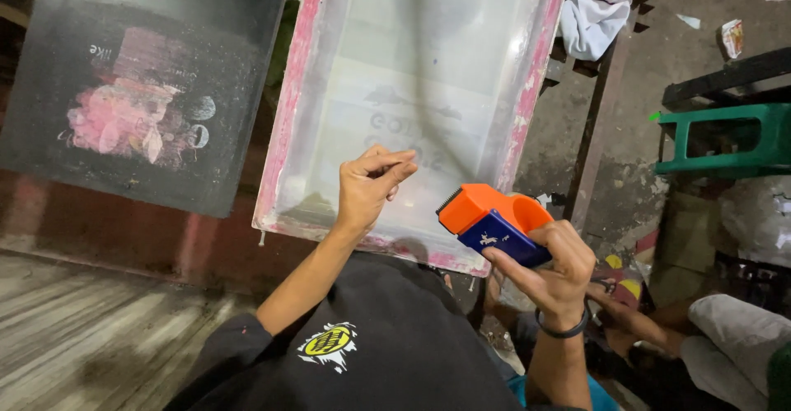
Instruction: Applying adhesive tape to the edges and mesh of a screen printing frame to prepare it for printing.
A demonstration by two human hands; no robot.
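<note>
A screen-printing frame [288, 106] with a pink-stained wooden border and pale mesh stands tilted in front of me. My left hand [369, 187] rests over its lower mesh, fingers pinched together near the bottom edge; whether it grips a strip of clear tape I cannot tell. My right hand [554, 272], with a dark band on the wrist, holds an orange and blue tape dispenser [494, 220] just off the frame's lower right corner.
A dark board [140, 89] with pink and white paint marks lies to the left. A white cloth [592, 17] lies at the upper right on a dark rack. A green stool [725, 139] stands at the right. Another person's hand and leg [659, 328] are at lower right.
</note>
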